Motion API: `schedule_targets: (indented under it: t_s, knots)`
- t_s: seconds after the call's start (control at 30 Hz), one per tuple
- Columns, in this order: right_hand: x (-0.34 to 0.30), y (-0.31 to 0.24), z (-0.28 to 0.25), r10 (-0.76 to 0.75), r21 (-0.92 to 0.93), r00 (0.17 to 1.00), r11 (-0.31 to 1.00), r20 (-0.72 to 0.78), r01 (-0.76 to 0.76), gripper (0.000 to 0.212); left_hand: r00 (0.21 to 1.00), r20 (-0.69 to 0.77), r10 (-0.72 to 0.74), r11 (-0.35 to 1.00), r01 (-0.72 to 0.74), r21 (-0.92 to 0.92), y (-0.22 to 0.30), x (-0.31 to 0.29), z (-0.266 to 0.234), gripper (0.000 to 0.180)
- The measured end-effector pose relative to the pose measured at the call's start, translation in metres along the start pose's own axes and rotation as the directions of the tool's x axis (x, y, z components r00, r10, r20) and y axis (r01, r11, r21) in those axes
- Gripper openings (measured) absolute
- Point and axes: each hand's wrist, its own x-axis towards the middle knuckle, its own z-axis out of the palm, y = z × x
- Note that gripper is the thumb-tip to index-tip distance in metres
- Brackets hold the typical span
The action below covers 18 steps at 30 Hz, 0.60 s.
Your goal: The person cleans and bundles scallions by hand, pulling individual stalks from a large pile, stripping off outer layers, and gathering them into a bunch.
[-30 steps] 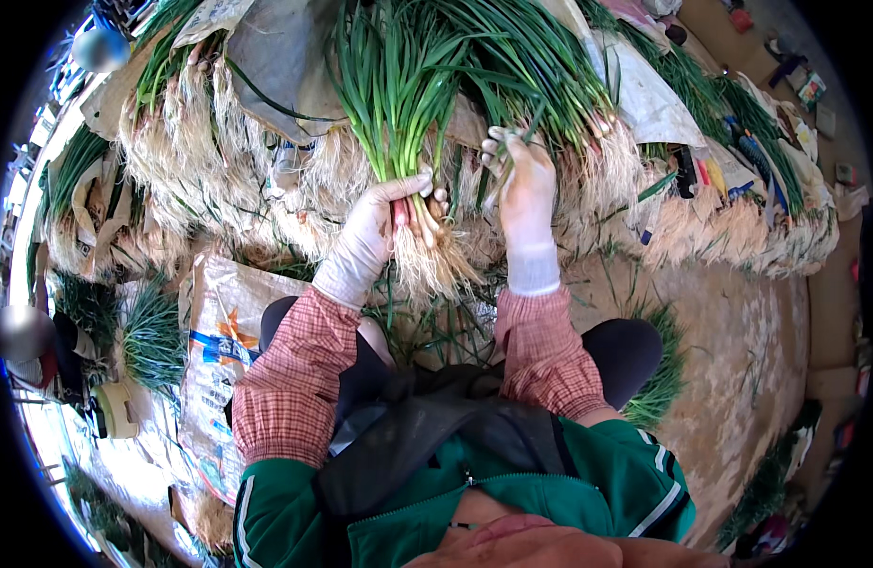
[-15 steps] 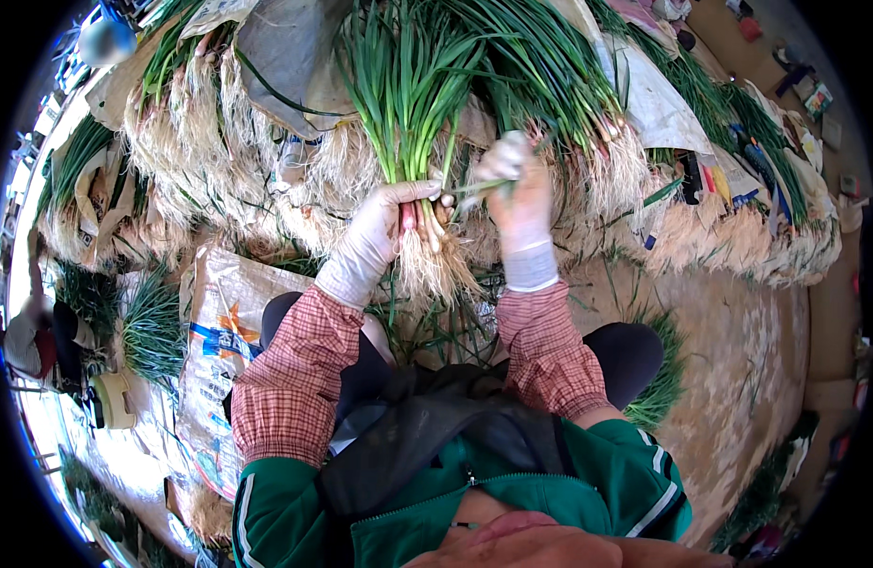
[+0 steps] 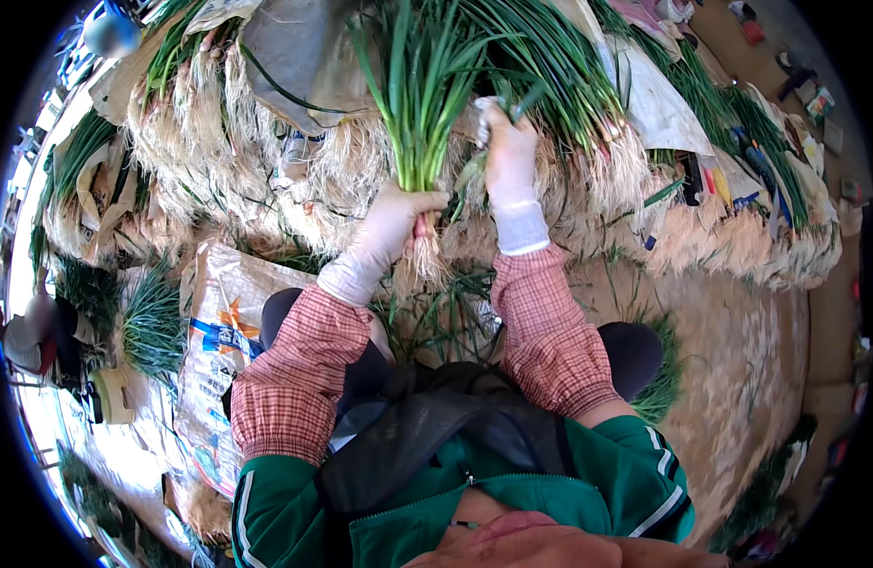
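My left hand [image 3: 387, 222], in a pale glove, is closed round a bunch of green onions [image 3: 419, 142]. The leaves point away from me, and pinkish bulbs with short pale roots stick out below my fist. Just right of the bunch, my right hand [image 3: 510, 147], also gloved, is closed with its thumb up. Green leaf pieces [image 3: 525, 100] show at its fingertips, though the fingers partly hide how they are held. Close beyond my right hand lies a heap of green onions [image 3: 559, 80] with long roots.
Rooted green onions [image 3: 204, 114] are piled across the far side, partly under a grey cloth [image 3: 290, 62]. A printed sack [image 3: 223, 322] lies to my left. Loose leaves [image 3: 436, 312] litter the floor between my knees. Another person [image 3: 44, 336] is at the far left.
My left hand has shifted slightly right with the bunch, which looks narrower with fewer roots showing. My right hand has moved a little away from me and left, and its motion blur has gone.
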Motion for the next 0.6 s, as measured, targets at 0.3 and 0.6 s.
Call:
schedule_targets:
  t_s: [0.3,0.6]
  knots:
    - [-0.181,0.102,-0.160,0.770,-0.881,0.530,0.086,0.356,0.466,0.035,0.990,0.139,-0.024,0.978,0.052,-0.202,0.001,0.013,-0.012,0.027]
    - [-0.086,0.060,-0.150,0.103,-0.958,0.995,0.286,-0.003,-0.032,0.030,0.935,0.348,-0.065,0.948,0.167,-0.272,-0.005,0.017,-0.014,0.030]
